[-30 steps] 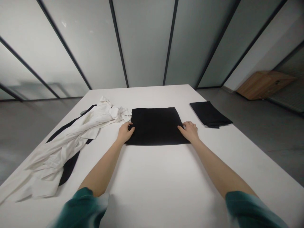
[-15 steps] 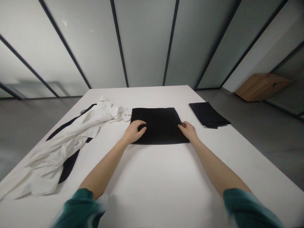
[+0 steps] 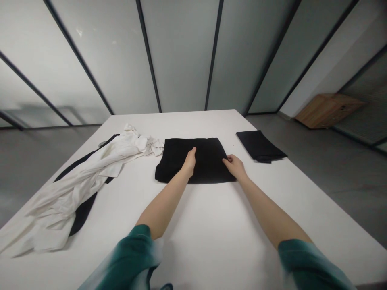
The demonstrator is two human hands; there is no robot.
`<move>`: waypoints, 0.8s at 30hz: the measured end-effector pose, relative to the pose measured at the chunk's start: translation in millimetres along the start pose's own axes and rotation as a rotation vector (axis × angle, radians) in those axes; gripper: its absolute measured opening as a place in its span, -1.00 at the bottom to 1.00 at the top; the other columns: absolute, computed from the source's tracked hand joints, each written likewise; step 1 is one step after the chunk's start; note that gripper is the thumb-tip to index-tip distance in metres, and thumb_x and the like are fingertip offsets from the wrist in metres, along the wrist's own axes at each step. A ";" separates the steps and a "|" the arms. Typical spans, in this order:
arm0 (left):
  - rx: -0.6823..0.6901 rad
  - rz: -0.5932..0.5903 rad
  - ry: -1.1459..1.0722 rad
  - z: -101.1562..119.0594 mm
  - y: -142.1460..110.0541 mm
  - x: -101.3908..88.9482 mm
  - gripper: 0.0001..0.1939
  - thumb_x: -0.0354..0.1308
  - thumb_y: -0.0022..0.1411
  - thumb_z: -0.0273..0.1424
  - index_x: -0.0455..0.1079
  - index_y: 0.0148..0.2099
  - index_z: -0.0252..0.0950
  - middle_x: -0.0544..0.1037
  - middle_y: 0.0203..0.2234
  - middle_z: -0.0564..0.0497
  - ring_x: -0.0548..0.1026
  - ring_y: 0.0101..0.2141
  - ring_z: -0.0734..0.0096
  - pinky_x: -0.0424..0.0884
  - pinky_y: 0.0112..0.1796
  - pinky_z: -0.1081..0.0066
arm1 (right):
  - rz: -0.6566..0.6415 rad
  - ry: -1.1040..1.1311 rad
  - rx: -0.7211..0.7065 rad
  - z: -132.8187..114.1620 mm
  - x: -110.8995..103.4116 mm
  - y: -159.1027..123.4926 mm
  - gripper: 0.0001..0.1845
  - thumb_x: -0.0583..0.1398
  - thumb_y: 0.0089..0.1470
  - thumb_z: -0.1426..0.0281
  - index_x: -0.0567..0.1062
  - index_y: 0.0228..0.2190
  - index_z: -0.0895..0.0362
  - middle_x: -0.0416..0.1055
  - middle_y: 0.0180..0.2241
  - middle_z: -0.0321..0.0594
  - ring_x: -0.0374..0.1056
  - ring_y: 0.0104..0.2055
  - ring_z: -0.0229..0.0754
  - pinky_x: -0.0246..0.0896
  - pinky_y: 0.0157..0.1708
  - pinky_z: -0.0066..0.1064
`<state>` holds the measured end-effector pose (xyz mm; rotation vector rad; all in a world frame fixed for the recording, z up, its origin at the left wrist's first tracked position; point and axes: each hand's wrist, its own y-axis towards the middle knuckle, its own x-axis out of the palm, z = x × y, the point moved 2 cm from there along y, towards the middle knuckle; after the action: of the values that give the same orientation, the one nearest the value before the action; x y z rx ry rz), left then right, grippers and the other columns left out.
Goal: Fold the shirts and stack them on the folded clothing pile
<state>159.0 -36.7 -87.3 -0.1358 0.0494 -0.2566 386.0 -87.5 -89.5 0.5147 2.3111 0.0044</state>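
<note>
On likely folded black cloth (image 3: 208, 161), left hand (image 3: 190, 162)

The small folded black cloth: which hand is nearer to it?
Right. The right hand is left of the small black cloth, at the edge of the larger black cloth; the left hand is farther.

The folded cloth (image 3: 208, 159) is showing solid black. To its left, a crumpled white garment (image 3: 90, 183) is lying over black fabric (image 3: 83, 213), while a smaller black cloth (image 3: 260, 145) is lying to its right. Nearer the camera than the folded cloth, teal-green sleeves (image 3: 130, 253) are blurring to white at their edges above a white table (image 3: 205, 225).
</note>
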 end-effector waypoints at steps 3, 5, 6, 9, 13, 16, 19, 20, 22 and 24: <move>-0.191 0.036 -0.181 13.5 -7.1 -11.5 -0.17 -0.34 0.34 0.11 -0.11 0.46 -0.31 0.03 0.40 -0.24 0.15 0.33 0.20 0.18 0.25 0.22 | -0.035 0.195 0.015 -8.9 -2.7 2.0 -0.80 0.18 -0.08 0.21 0.45 -0.45 0.08 0.49 -0.48 -0.21 0.39 -0.37 -0.08 0.22 -0.34 -0.31; -0.257 0.048 -0.314 23.8 -11.8 -15.9 -0.18 -0.31 0.34 0.07 -0.10 0.46 -0.33 0.06 0.39 -0.29 0.18 0.32 0.20 0.20 0.23 0.24 | -0.064 0.280 -0.011 -22.5 -7.9 5.8 -0.79 0.19 -0.11 0.21 0.44 -0.48 0.09 0.45 -0.52 -0.25 0.36 -0.41 -0.11 0.20 -0.37 -0.32; -0.275 0.064 -0.379 27.7 -14.0 -16.6 -0.19 -0.27 0.34 0.06 -0.08 0.45 -0.34 0.07 0.38 -0.30 0.19 0.32 0.20 0.20 0.23 0.25 | -0.076 0.302 -0.032 -32.3 -11.2 8.7 -0.79 0.20 -0.13 0.21 0.43 -0.49 0.10 0.42 -0.54 -0.27 0.33 -0.43 -0.13 0.18 -0.38 -0.33; -0.292 0.126 -0.548 33.1 -19.6 -14.4 -0.22 -0.18 0.34 0.01 -0.01 0.42 -0.38 0.08 0.38 -0.30 0.18 0.32 0.23 0.20 0.22 0.34 | -0.121 0.349 -0.095 -74.4 -17.9 20.2 -0.80 0.24 -0.17 0.22 0.41 -0.52 0.10 0.33 -0.59 -0.35 0.26 -0.47 -0.19 0.15 -0.40 -0.36; -0.309 0.182 -0.742 31.6 -26.2 -14.7 -0.32 -0.15 0.36 0.01 0.24 0.27 -0.39 0.33 0.24 -0.29 0.36 0.20 0.19 0.35 0.10 0.36 | -0.243 0.403 -0.187 -151.1 2.6 26.8 -0.85 0.27 -0.17 0.32 0.41 -0.53 0.10 0.33 -0.57 -0.38 0.25 -0.44 -0.23 0.17 -0.38 -0.39; -0.270 0.145 -0.892 31.5 -34.0 -32.5 -0.41 -0.12 0.34 0.01 0.41 0.04 -0.38 0.57 -0.10 -0.24 0.56 -0.06 0.15 0.50 -0.09 0.31 | -0.418 0.455 -0.249 -201.5 41.4 11.8 -0.91 0.27 -0.13 0.41 0.46 -0.48 0.13 0.44 -0.46 -0.32 0.32 -0.36 -0.23 0.25 -0.30 -0.40; -0.148 0.148 -0.964 33.4 -48.0 -72.6 -0.55 -0.07 0.34 -0.07 0.46 -0.08 -0.31 0.59 -0.37 -0.09 0.60 -0.23 0.19 0.54 -0.17 0.28 | -0.762 0.560 -0.262 -223.4 79.8 -13.7 -0.82 0.21 0.07 0.33 0.54 -0.26 0.11 0.54 -0.23 -0.20 0.42 -0.26 -0.22 0.33 -0.21 -0.37; -0.120 0.161 -0.951 33.9 -53.9 -88.6 -0.56 -0.06 0.33 -0.08 0.46 -0.08 -0.29 0.59 -0.40 -0.07 0.60 -0.24 0.19 0.54 -0.17 0.26 | -0.815 0.575 -0.276 -223.0 88.0 -20.5 -0.76 0.19 0.12 0.31 0.54 -0.18 0.09 0.54 -0.15 -0.18 0.44 -0.19 -0.20 0.35 -0.16 -0.35; -0.147 0.157 -0.864 33.6 -65.5 -117.7 -0.50 -0.03 0.28 -0.01 0.46 -0.05 -0.30 0.61 -0.37 -0.10 0.60 -0.22 0.11 0.55 -0.18 0.19 | -0.776 0.517 -0.345 -212.6 97.0 -29.2 -0.70 0.17 0.17 0.32 0.53 -0.07 0.07 0.51 -0.01 -0.14 0.44 -0.04 -0.16 0.32 0.00 -0.27; -0.234 0.121 -0.726 31.2 -74.5 -137.5 -0.42 0.01 0.23 0.05 0.46 -0.03 -0.35 0.62 -0.33 -0.17 0.60 -0.20 0.02 0.56 -0.21 0.14 | -0.673 0.341 -0.467 -194.8 100.0 -34.8 -0.64 0.23 0.13 0.33 0.53 -0.02 0.10 0.47 0.06 -0.07 0.38 0.09 -0.07 0.22 0.15 -0.16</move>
<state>9.6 -68.8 -41.7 -0.4501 -0.6337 -0.0679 176.9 -53.9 -23.7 -0.5430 2.5857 0.3183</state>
